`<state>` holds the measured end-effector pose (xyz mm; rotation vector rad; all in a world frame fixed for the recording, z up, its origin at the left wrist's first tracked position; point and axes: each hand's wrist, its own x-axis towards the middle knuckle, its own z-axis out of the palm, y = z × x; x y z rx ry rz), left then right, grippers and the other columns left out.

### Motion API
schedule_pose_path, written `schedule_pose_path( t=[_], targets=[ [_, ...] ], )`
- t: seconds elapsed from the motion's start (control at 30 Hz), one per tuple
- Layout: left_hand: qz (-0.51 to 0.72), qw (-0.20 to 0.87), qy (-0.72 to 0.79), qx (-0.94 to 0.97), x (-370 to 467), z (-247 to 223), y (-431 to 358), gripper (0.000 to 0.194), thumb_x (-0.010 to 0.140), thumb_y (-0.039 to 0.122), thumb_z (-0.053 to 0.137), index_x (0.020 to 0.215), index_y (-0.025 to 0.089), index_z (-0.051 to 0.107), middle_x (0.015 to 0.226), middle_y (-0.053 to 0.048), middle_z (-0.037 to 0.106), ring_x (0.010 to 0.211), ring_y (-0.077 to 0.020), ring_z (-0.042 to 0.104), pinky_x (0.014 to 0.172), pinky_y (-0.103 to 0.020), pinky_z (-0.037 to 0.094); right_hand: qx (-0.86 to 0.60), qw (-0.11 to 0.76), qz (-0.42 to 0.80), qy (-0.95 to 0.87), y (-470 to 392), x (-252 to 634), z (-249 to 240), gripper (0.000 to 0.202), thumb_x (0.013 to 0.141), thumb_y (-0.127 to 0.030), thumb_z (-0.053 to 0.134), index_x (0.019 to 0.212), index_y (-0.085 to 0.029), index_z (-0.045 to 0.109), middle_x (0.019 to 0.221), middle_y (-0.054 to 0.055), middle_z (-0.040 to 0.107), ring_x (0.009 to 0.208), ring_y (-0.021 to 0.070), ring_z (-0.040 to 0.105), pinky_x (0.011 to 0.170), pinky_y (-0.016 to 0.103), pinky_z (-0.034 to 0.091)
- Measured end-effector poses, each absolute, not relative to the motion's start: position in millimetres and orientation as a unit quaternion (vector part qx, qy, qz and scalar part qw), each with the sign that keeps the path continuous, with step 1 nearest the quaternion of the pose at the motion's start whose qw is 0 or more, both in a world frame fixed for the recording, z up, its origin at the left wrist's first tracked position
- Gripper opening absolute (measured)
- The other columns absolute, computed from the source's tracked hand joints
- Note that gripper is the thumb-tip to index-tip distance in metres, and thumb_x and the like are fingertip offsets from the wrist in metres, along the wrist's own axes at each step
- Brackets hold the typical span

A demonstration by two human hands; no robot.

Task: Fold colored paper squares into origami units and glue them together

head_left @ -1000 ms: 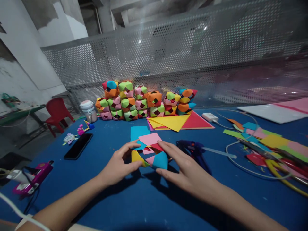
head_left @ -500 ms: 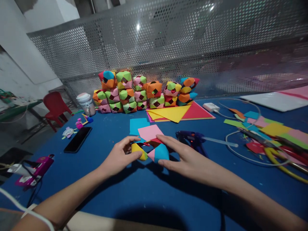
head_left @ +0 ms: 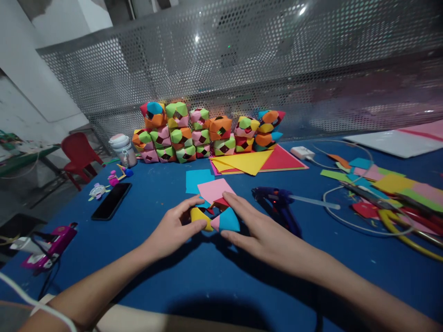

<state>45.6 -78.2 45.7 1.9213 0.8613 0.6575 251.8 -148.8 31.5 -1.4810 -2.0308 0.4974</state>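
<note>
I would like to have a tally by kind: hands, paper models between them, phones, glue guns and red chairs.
Left hand and right hand: 2 hands
Paper model between them: 1
Phone: 1
Glue gun: 1
Red chair: 1
Total: 6

Room between phone [head_left: 112, 201] and left hand [head_left: 177, 225]; glue gun [head_left: 277, 196] blocks right side.

Dim light puts white glints on the mesh [head_left: 214, 74] and dark shadows on the table [head_left: 155, 184], with stretched edges
</note>
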Motion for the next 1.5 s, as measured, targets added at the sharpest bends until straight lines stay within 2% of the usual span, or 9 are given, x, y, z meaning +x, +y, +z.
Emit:
schedule_pose_path(
  t=[0.1,0.23,0.57,0.8,1.03,1.13,1.3,1.4,1.5],
  targets=[
    [0.263,0.394,0.341,0.812,45,45,-81,0.047,0.079,0.035,0.058,0.124,0.023,0.049,0.137,-0.005,0.043,0.126,-0.0222,0.039,0.105,-0.039,0.032,-0.562,0.280,0.184,-0.757,-151,249,33,0.073,0.085,-0.051,0.042,0.143,-0.014,0.017,0.146,0.014,0.023,0.134,0.0281,0.022,0.107,0.048,0.026],
    [0.265,0.365,0.348,0.822,44,44,-84,0.051,0.082,0.037,0.055,0.130,0.026,0.043,0.141,-0.004,0.038,0.131,-0.0201,0.030,0.110,-0.038,0.024,-0.571,0.287,0.178,-0.748,-151,246,32,0.073,0.085,-0.053,0.040,0.142,-0.013,0.019,0.146,0.014,0.025,0.133,0.0280,0.023,0.107,0.047,0.028],
    [0.338,0.482,0.347,0.730,49,40,-87,0.056,0.078,0.033,0.059,0.130,0.022,0.041,0.145,-0.008,0.030,0.130,-0.0227,0.033,0.107,-0.038,0.030,-0.590,0.298,0.185,-0.727,-150,242,25,0.077,0.084,-0.054,0.041,0.143,-0.012,0.014,0.147,0.013,0.022,0.134,0.0241,0.021,0.108,0.043,0.026],
    [0.361,0.457,0.318,0.749,47,40,-89,0.052,0.079,0.030,0.059,0.128,0.024,0.044,0.147,-0.005,0.025,0.135,-0.0202,0.022,0.110,-0.036,0.025,-0.568,0.313,0.167,-0.743,-151,241,27,0.070,0.085,-0.050,0.043,0.141,-0.014,0.022,0.146,0.013,0.026,0.133,0.0261,0.025,0.107,0.047,0.028],
    [0.334,0.447,0.321,0.765,45,42,-89,0.055,0.080,0.030,0.059,0.131,0.024,0.040,0.145,-0.006,0.030,0.132,-0.0219,0.028,0.110,-0.037,0.024,-0.547,0.355,0.100,-0.752,-150,242,24,0.067,0.086,-0.043,0.046,0.142,-0.018,0.019,0.143,0.013,0.031,0.131,0.0262,0.029,0.105,0.047,0.032],
    [0.315,0.476,0.329,0.753,46,46,-90,0.057,0.081,0.028,0.056,0.134,0.022,0.037,0.140,-0.009,0.038,0.127,-0.0246,0.037,0.106,-0.040,0.029,-0.541,0.368,0.091,-0.751,-149,243,25,0.067,0.085,-0.040,0.048,0.141,-0.019,0.019,0.143,0.013,0.030,0.131,0.0258,0.029,0.105,0.046,0.033],
    [0.314,0.522,0.326,0.723,48,52,-92,0.057,0.082,0.024,0.052,0.135,0.023,0.033,0.128,-0.008,0.051,0.108,-0.0223,0.054,0.095,-0.038,0.040,-0.535,0.379,0.101,-0.748,-150,244,28,0.062,0.085,-0.037,0.048,0.140,-0.020,0.023,0.144,0.012,0.029,0.132,0.0250,0.028,0.105,0.046,0.032],
    [0.323,0.520,0.325,0.721,49,51,-93,0.057,0.082,0.025,0.053,0.136,0.024,0.032,0.129,-0.007,0.049,0.108,-0.0224,0.053,0.095,-0.038,0.040,-0.532,0.387,0.112,-0.745,-150,242,27,0.059,0.086,-0.037,0.047,0.139,-0.022,0.025,0.144,0.012,0.028,0.131,0.0255,0.029,0.105,0.047,0.032],
    [0.347,0.499,0.330,0.723,50,46,-94,0.053,0.081,0.028,0.054,0.132,0.024,0.039,0.133,-0.007,0.045,0.117,-0.0241,0.046,0.100,-0.038,0.035,-0.532,0.398,0.114,-0.738,-149,240,25,0.060,0.086,-0.038,0.046,0.139,-0.023,0.024,0.144,0.012,0.027,0.132,0.0252,0.028,0.105,0.047,0.031]
  ],
)
